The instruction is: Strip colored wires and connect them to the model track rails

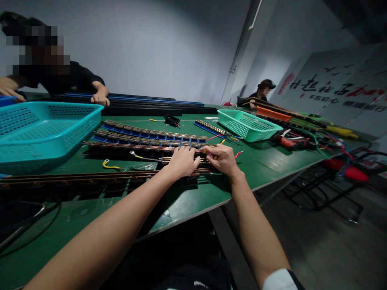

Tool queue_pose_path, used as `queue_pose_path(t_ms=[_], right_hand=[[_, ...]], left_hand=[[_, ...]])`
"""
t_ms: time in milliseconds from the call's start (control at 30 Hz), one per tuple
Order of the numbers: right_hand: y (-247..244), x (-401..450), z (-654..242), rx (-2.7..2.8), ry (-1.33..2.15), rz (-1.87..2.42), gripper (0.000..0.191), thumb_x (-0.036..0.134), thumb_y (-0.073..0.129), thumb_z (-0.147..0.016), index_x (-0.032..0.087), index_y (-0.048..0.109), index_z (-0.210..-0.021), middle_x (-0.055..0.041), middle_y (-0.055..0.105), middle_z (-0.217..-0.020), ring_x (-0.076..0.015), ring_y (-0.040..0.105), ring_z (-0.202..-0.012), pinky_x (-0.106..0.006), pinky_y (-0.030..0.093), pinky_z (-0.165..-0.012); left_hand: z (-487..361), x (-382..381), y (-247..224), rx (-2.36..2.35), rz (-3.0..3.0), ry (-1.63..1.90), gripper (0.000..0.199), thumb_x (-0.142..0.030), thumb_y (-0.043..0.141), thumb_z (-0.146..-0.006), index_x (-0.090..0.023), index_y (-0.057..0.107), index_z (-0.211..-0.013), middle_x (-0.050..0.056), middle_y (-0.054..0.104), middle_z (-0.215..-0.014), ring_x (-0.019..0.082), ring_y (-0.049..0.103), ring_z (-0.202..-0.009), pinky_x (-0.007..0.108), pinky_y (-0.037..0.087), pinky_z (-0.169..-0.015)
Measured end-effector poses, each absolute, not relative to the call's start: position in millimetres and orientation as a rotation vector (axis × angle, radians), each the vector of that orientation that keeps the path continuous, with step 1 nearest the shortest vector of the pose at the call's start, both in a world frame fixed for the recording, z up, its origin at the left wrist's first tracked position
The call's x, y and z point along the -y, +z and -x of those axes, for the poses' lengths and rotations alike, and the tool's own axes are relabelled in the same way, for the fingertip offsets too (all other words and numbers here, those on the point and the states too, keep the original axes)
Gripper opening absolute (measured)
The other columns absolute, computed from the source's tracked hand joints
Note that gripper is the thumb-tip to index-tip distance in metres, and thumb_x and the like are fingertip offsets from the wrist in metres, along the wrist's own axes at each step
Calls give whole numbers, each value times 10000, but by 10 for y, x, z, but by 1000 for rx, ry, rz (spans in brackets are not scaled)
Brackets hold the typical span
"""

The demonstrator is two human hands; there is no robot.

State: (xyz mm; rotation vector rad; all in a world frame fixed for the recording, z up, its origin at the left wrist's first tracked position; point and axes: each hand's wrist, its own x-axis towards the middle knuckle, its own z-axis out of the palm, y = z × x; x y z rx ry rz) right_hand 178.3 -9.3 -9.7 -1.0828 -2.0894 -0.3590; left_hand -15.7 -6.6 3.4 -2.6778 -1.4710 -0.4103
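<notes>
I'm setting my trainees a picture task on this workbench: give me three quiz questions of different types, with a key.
1. True or false: the wearer's left hand lies over the metal rails.
2. Fill the gap: the short yellow wire lies on a ____ table top.
3. Which basket is nearer the wearer's right hand: the turquoise basket or the pale green basket?

Key: 1. True. 2. green. 3. The pale green basket.

A turquoise basket (pixel 65 146) and a green basket (pixel 256 134) are set on the tabletop (pixel 269 161); a wall panel (pixel 320 60) is marked with lettering (pixel 327 87).
</notes>
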Motion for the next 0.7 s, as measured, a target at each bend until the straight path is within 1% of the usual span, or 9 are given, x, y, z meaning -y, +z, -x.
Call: queue_pose_path(t_ms=[167,300,433,600,700], right_hand=[[-109,111,-1784,1972,-337,1124,288,259,588,-826,256,778,-1042,7,683,-642,-135,539,-529,-256,432,-577],[-94,132,-1757,1860,-300,1155,249,343,618,-863,237,748,-1049,24,660,-623,-122,557,-512,-245,436,-574],[-67,147,-1724,1599,-280,1174,226,397,598,-905,212,698,-989,44,611,-581,-104,513,-458,-234,406,-533],[-62,146,-1720,1380,-252,1239,218,410,541,-934,213,618,-987,81,507,-531,-101,462,-434,-225,350,-497],[-65,147,-1725,1346,-241,1240,216,415,536,-939,217,604,-994,70,533,-562,-108,492,-460,-228,367,-512]], left_hand=[[160,62,30,1476,2678,-427,425,-407,396,-995,-129,623,-1222,175,659,-1260,323,587,-1196,456,428,-1025],[159,68,38,1482,2678,-424,428,-406,392,-998,-127,624,-1226,178,656,-1268,326,584,-1205,459,425,-1033],[159,73,46,1479,2677,-427,424,-402,387,-1002,-119,631,-1204,180,659,-1264,325,587,-1201,456,427,-1030],[159,67,40,1486,2669,-424,407,-406,398,-999,-143,629,-1207,163,665,-1259,313,590,-1195,442,429,-1021],[155,59,30,1485,2671,-434,414,-404,398,-998,-135,626,-1214,168,663,-1262,316,588,-1196,446,427,-1022]])
